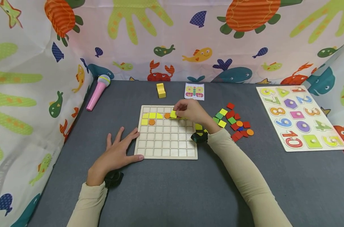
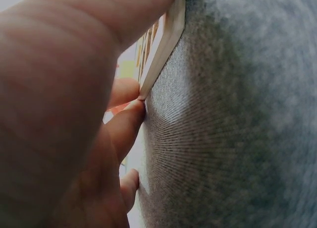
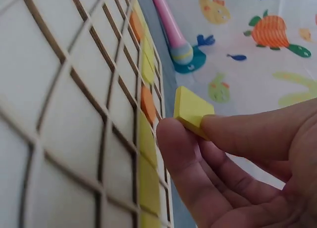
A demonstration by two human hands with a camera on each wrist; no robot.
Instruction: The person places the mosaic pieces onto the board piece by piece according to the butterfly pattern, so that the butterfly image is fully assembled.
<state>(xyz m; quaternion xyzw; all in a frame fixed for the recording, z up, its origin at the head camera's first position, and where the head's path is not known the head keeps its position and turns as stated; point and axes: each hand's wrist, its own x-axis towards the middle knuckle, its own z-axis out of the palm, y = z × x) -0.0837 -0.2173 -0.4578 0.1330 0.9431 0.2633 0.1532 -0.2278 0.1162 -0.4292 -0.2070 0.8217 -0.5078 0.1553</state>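
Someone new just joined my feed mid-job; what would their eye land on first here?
Probably the bright sea-creature backdrop along the back and sides of the head view. Next, the right hand, near the centre, pinching a yellow tile over the far part of the gridded board, with scattered colored pieces to the board's right. The pink microphone, beyond the board to the left, also stands out.

My head camera looks forward and down, the gridded board (image 1: 166,136) mid-frame. My left-wrist camera, close in, looks low along the grey cloth (image 2: 237,114) at frame right; my right-wrist one, also close, faces across the board toward the pink microphone (image 3: 169,21), upper centre there, left in the head view.
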